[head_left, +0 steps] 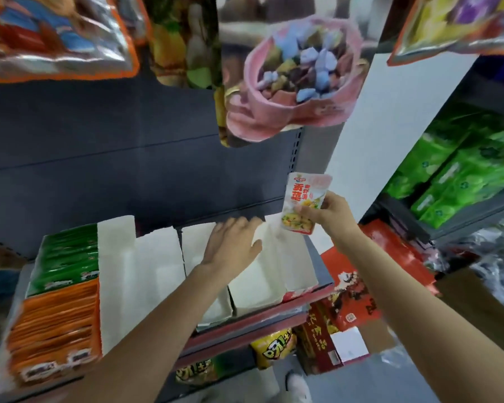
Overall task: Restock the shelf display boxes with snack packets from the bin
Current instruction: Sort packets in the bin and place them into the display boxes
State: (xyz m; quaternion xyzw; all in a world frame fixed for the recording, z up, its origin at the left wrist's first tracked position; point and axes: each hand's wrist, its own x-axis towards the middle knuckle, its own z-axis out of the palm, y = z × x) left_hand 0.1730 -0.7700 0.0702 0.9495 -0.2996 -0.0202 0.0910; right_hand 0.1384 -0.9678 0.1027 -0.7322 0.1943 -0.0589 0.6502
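Dark shelving fills the head view, with a grey shelf (317, 289) at waist level carrying a row of white display boxes (154, 269). At the left end of the row, green packets (67, 257) and orange packets (56, 324) are seen already stacked in their boxes, while the white boxes to their right look unfilled. Green packages (463, 181) are stored on a neighbouring rack to the right, and red cartons (352, 298) sit below the shelf. The bin named in the task cannot be identified with certainty.

A single snack packet (303, 203) is pinched upright by the right hand (329, 213), fingers and thumb closed on its lower edge, just above the rightmost white box (282, 257). The left hand (233, 245) is laid flat, fingers straight, on the box edges beside it, apparently steadying or spreading the box.

The step in hand is judged to be the placing of a packet. Next, the packet would need to be lowered upright into the opening, with the box kept steady.
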